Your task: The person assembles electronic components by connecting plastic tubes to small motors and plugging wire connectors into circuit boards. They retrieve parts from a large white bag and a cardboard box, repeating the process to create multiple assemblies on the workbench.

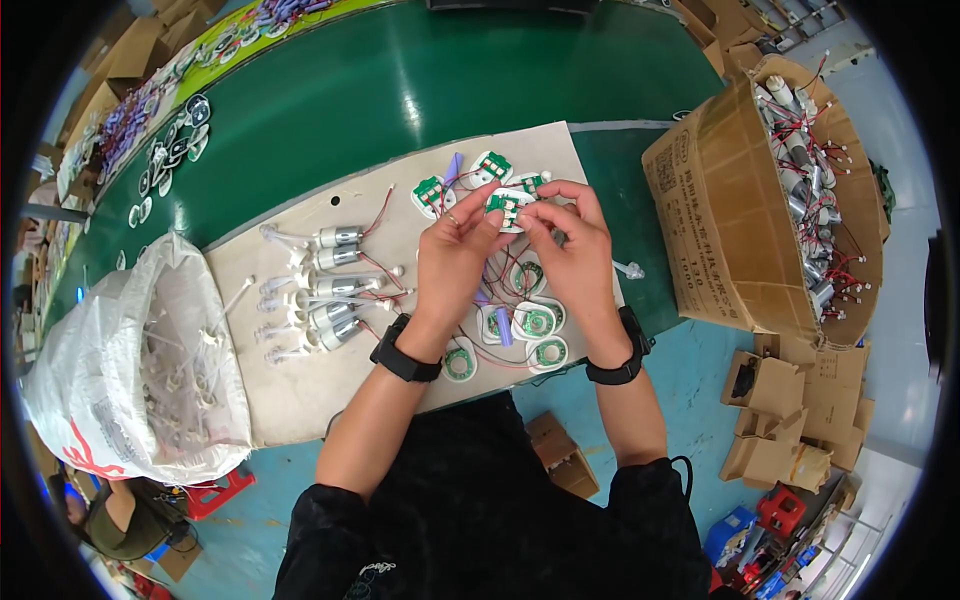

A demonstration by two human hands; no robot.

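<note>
Both of my hands are raised over the board, pinching a white plastic housing with a green circuit board (506, 208) between them. My left hand (452, 255) grips its left side, and my right hand (577, 238) has thumb and fingers on its right side. Just beyond lie similar white housings with green boards (490, 168). Below my hands are several white housings with ring-shaped green boards (536, 320), joined by thin wires, and a purple cylindrical cell (503, 326). Left of my left hand, small silver motors (338, 237) with white plastic ends and red wires lie in a column.
A beige board (290, 400) covers part of the green table (340, 120). On the left stands a white woven sack (110, 370) of white plastic parts. A tall cardboard box (715, 210) full of wired motors is on the right. Flattened cartons (815, 400) lie on the floor.
</note>
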